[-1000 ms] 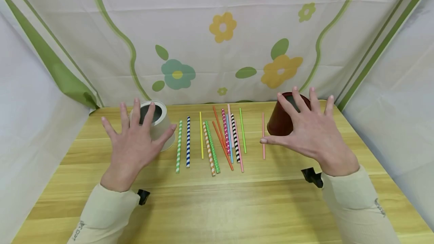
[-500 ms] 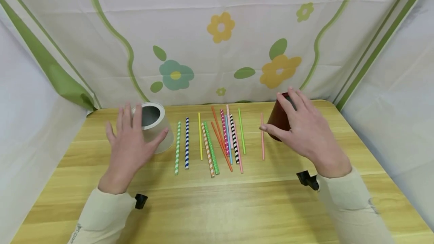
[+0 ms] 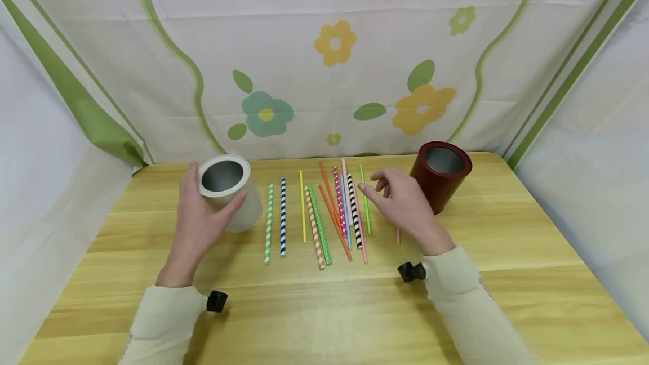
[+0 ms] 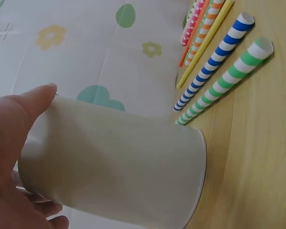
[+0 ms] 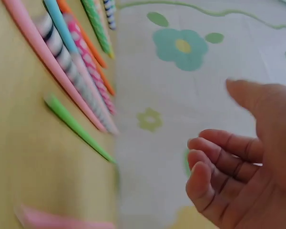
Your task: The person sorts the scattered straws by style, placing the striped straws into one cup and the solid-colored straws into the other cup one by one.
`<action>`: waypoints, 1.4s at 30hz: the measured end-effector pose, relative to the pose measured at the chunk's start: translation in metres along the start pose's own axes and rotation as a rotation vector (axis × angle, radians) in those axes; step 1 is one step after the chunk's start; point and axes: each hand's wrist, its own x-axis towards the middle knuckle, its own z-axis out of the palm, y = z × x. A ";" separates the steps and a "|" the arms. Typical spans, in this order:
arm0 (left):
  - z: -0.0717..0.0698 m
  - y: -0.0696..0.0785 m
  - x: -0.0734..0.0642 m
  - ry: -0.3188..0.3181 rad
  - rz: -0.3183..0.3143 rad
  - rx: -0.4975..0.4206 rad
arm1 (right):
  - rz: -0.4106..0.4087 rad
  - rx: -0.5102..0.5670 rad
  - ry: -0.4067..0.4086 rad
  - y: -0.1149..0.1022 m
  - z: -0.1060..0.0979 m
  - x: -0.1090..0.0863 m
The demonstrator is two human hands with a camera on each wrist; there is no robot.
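Note:
At the table's left, my left hand (image 3: 195,216) grips a white can (image 3: 242,213) with an open top. Its thumb lies on the near right side and its fingers go round the left. The left wrist view shows the can's (image 4: 119,162) smooth wall between thumb and fingers. My right hand (image 3: 405,201), fingers loosely bent and holding nothing, is over the table beside a lime-green straw (image 3: 365,201). A dark red can (image 3: 441,179) stands just beyond that hand. In the right wrist view, a gap shows between thumb and fingers of the hand (image 5: 243,157).
Between the cans lie several straws, among them a green-striped straw (image 3: 269,224), a blue-striped straw (image 3: 283,217), a yellow straw (image 3: 302,207) and a black-striped straw (image 3: 354,213). A pink straw (image 3: 398,235) is partly hidden by my right hand. A flowered cloth (image 3: 304,72) hangs behind the table.
My right hand has left the red can and moved left toward the straws, its fingers bending. My left hand, earlier spread above the white can, has closed round it.

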 end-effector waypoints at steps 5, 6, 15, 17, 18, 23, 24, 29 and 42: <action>0.005 -0.003 -0.004 0.048 -0.048 -0.110 | 0.102 0.077 -0.036 0.007 0.029 0.011; 0.006 -0.003 -0.006 0.054 -0.057 -0.132 | 0.129 0.090 -0.047 0.008 0.033 0.013; 0.008 -0.001 -0.011 0.074 -0.104 -0.232 | 0.344 0.068 -0.121 0.009 0.052 0.020; 0.008 0.000 -0.011 0.068 -0.115 -0.244 | 0.359 0.051 -0.117 0.009 0.052 0.020; 0.008 0.000 -0.011 0.064 -0.120 -0.251 | 0.362 0.045 -0.116 0.009 0.052 0.020; 0.005 0.002 -0.011 0.060 -0.134 -0.271 | 0.363 0.036 -0.117 0.010 0.051 0.019; 0.004 0.003 -0.011 0.058 -0.135 -0.280 | 0.367 0.036 -0.118 0.010 0.051 0.019; -0.001 0.005 -0.010 0.038 -0.136 -0.322 | 0.374 0.026 -0.115 0.010 0.049 0.019; -0.012 0.006 -0.003 -0.010 -0.204 -0.341 | 0.398 -0.009 -0.118 0.004 0.049 0.019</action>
